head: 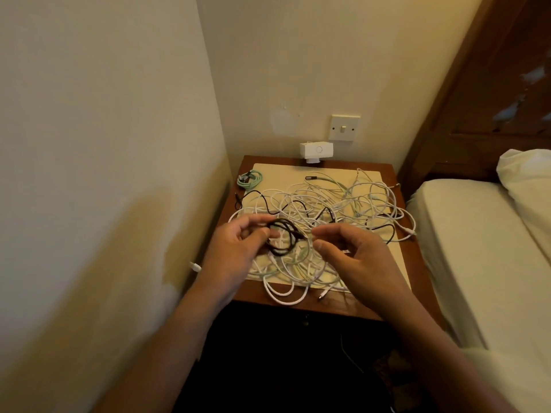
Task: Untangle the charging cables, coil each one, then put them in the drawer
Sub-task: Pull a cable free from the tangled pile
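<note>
A tangle of white, pale green and black charging cables (337,204) lies spread over a cream mat (298,174) on a small wooden bedside table (414,254). My left hand (235,248) holds a small coil of black cable (283,236) above the tangle, fingers curled round one side of it. My right hand (354,257) hovers just right of the coil with fingers and thumb curled close together; whether it pinches a strand is unclear. A coiled pale green cable (250,178) sits apart at the table's back left corner.
A white box-shaped device (316,151) stands at the table's back edge under a wall switch (344,128). A wall runs close on the left, a bed (477,248) on the right. The dark space below the table front hides any drawer.
</note>
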The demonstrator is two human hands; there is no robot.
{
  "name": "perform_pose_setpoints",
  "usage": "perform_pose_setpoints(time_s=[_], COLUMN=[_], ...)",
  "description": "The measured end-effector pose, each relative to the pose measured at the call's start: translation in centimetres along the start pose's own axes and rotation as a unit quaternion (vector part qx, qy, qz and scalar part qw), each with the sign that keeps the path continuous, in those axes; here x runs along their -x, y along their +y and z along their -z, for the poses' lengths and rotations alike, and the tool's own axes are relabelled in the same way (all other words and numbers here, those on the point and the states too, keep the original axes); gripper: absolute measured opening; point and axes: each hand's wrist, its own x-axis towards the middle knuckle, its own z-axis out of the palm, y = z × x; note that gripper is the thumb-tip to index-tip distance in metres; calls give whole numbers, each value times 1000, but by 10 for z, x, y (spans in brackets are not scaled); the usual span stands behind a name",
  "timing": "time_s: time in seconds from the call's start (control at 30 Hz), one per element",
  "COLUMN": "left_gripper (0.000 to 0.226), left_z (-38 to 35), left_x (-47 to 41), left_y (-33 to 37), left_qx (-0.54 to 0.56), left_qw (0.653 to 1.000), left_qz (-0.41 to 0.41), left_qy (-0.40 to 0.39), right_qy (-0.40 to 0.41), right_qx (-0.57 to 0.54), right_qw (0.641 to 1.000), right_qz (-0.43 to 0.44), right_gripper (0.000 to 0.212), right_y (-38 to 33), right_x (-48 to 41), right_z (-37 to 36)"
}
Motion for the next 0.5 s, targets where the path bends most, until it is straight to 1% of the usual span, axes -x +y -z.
perform_pose_setpoints(time_s=[0.07, 0.2, 0.37, 0.5], left_gripper=[23, 26, 20, 20], left_z=[15, 44, 49, 43], left_x=[-38, -137, -248, -294], left_y=[-2, -13, -28, -48], left_qx=[-40, -105, -147, -243], left_qw=[998, 988, 980, 959], left_qz=[-17, -42, 27, 48], left_qy=[45, 107, 134, 141], right_qy=[14, 22, 32, 31], right_qx=[21, 70, 126, 161], right_qw=[1000, 997, 991, 986], right_qz=[13, 23, 32, 40], right_gripper=[16, 17, 18, 18], right_y=[4, 16, 33, 44], right_x=[-19, -59, -106, -138], right_z=[7, 21, 29, 33])
